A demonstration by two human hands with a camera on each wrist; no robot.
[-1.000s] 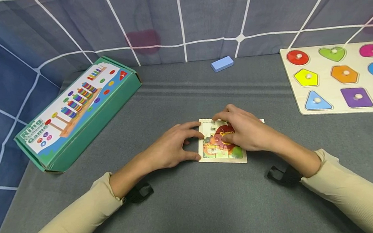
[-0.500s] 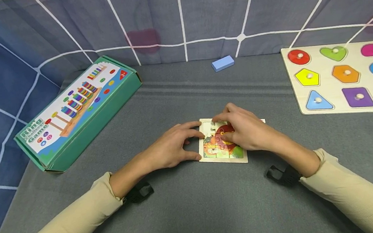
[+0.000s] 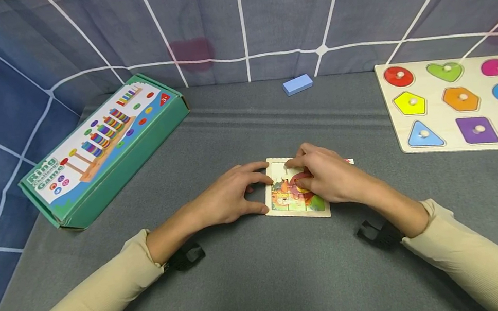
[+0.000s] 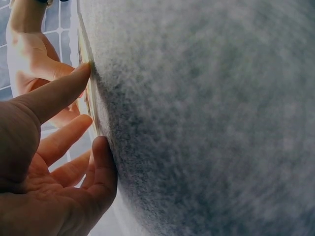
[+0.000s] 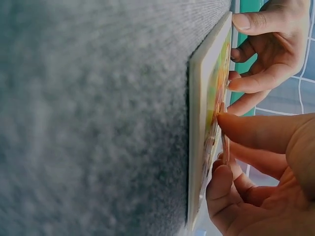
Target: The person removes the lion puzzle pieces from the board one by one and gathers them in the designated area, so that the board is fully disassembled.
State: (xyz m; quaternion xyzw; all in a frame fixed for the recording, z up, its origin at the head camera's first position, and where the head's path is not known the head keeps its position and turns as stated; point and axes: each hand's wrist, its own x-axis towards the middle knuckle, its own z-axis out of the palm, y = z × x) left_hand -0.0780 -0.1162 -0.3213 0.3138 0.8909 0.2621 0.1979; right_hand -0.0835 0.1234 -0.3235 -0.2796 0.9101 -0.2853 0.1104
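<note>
A small wooden jigsaw board (image 3: 282, 200) with a colourful picture lies on the grey cloth in the middle of the head view. My left hand (image 3: 260, 188) holds its left edge, index finger at the far corner and thumb at the near corner. My right hand (image 3: 299, 174) lies over the board's top right part. The right wrist view shows the board (image 5: 206, 98) edge-on, with my right hand (image 5: 221, 145) pinching a thin puzzle piece (image 5: 225, 142) against its face. In the left wrist view my left hand (image 4: 93, 105) touches the board's edge (image 4: 87, 49).
A green Ring Game box (image 3: 103, 147) lies at the left. A light blue block (image 3: 297, 84) sits at the back centre. A wooden shape peg board (image 3: 462, 103) lies at the right. A small white and red bit (image 3: 347, 161) peeks out behind my right hand. Checked fabric walls the area.
My right hand has slid slightly left and lower over the board, covering more of the red picture. The left hand and the board have stayed put.
</note>
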